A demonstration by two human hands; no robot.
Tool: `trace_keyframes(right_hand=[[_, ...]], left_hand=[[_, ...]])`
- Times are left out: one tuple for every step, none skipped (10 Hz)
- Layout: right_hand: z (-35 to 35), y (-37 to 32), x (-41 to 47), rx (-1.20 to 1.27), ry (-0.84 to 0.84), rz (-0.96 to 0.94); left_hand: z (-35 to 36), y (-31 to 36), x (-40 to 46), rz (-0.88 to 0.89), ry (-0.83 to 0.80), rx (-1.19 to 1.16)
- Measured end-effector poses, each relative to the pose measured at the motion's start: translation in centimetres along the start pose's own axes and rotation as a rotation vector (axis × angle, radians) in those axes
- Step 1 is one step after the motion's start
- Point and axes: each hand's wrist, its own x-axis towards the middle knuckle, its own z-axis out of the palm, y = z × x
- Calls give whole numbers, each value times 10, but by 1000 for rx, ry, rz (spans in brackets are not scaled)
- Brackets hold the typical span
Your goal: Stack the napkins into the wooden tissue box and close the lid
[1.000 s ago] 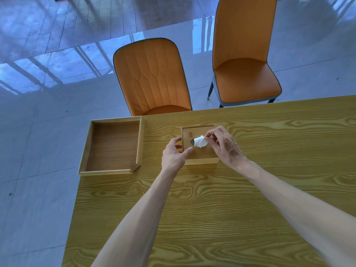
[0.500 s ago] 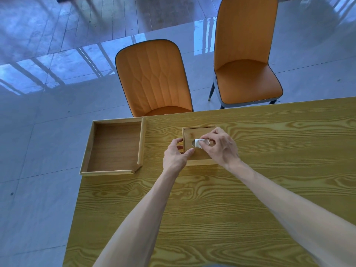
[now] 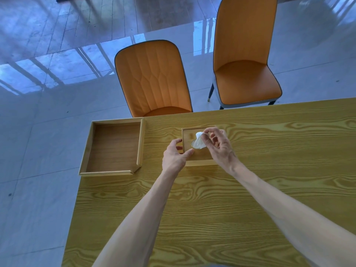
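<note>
The small wooden tissue box (image 3: pixel 189 134) sits on the table with its lid on. A white napkin (image 3: pixel 199 141) sticks up out of the oval slot in the lid. My right hand (image 3: pixel 219 146) pinches the napkin's top end between thumb and forefinger, above the box. My left hand (image 3: pixel 174 156) rests against the box's left front corner, thumb on the lid edge and fingers along the left side. The right part of the box is hidden by my right hand.
An open wooden tray (image 3: pixel 113 149) lies at the table's far left corner, partly over the table edge. Two orange chairs (image 3: pixel 152 78) (image 3: pixel 244 54) stand beyond the yellow wood table (image 3: pixel 212 209). Glossy tiled floor lies to the left.
My right hand dipped down to the slot, then rose, and the napkin now stands taller out of the lid. My left hand has stayed at the box's corner.
</note>
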Motion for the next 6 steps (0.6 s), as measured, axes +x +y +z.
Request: trace_keyframes(right_hand=[[1,2,-1,34,-26,2],[-1,-5,-3,59,-40,41],[-6,-11,-6,79,-39,89],[-11,-13,-8,80,11,119],[-18,-13,-8,35,61,134],[-33,-19,-9,-156,131,129]], left_hand=[[0,0,0,0,0,7],[0,0,1,-16,-11,0],[-1,1,3,-28,-23,-10],[-4,3,2,-24,-58,23],[-11,6,1,-32,-98,113],[-24,14,-4,-37,-131,326]])
